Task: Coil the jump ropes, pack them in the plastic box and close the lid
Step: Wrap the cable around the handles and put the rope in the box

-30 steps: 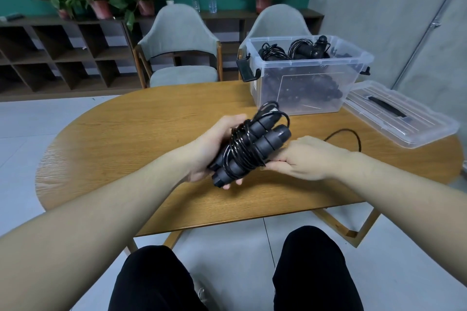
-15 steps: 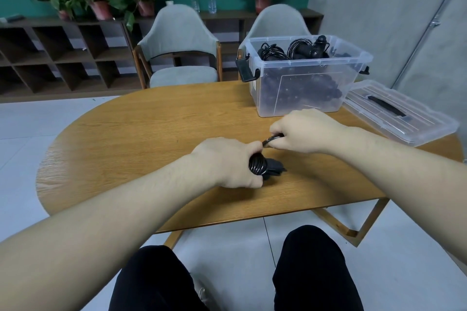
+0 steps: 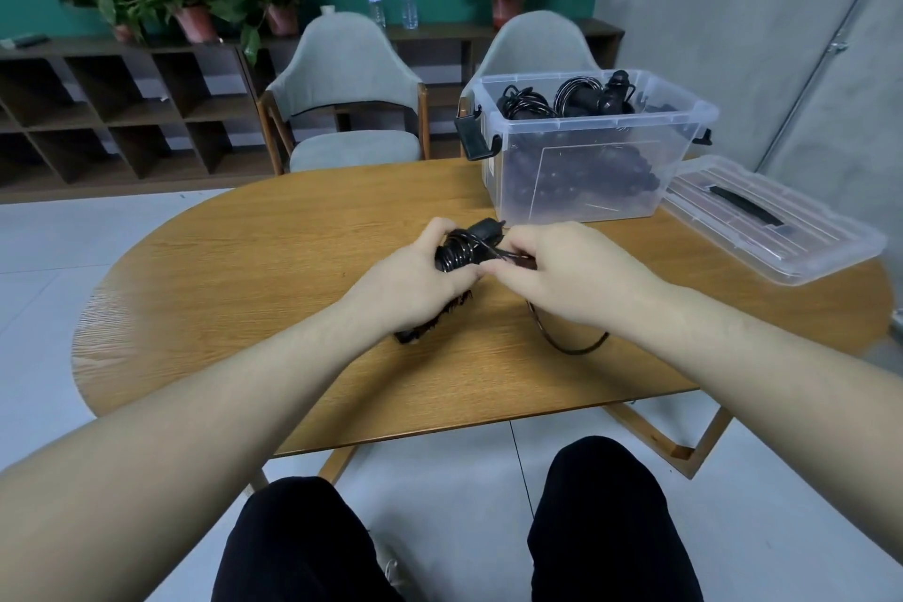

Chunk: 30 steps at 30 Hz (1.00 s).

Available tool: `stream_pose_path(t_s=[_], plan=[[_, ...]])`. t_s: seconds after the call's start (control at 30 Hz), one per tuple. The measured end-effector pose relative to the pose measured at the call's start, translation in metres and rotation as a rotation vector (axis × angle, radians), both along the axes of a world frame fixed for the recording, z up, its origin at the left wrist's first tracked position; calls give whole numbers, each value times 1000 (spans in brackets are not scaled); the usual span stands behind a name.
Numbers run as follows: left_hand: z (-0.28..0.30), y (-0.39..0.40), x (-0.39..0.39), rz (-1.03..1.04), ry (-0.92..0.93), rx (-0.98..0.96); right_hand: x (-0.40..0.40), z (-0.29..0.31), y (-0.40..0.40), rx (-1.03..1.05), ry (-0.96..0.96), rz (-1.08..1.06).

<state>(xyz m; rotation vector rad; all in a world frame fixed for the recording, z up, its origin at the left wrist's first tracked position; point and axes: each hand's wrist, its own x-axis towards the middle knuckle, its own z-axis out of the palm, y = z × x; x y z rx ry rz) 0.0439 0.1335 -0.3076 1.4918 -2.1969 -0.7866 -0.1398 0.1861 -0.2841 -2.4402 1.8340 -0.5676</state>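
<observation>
A wooden table [image 3: 234, 269] bears a clear box [image 3: 586, 171] at its far edge, the lid [image 3: 801, 244] at its right edge.

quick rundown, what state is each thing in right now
jump rope: mostly coiled round its handles, loose tail on the table
left hand: grips the coiled bundle
right hand: pinches the cord beside the bundle
plastic box: open, coiled ropes inside
lid: off, lying flat to the right of the box
box latch: undone
</observation>
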Motion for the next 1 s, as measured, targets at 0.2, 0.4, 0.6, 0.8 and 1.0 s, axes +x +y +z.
stream_pose_path(t_s=[0.2,0.4,0.6,0.8,1.0], plan=[[-7,9,2,102,420,148,-6,-19,15,-116,317,-88],[-5,20,0,60,688,432,-2,-28,20,-205,261,-65],[-10,28,-8,58,822,716,-3,-40,25,-348,60,30],[-14,27,-4,18,778,725,-18,-49,24,-423,241,72],[-19,29,-4,-5,664,712,-26,-55,22,-398,549,158]])
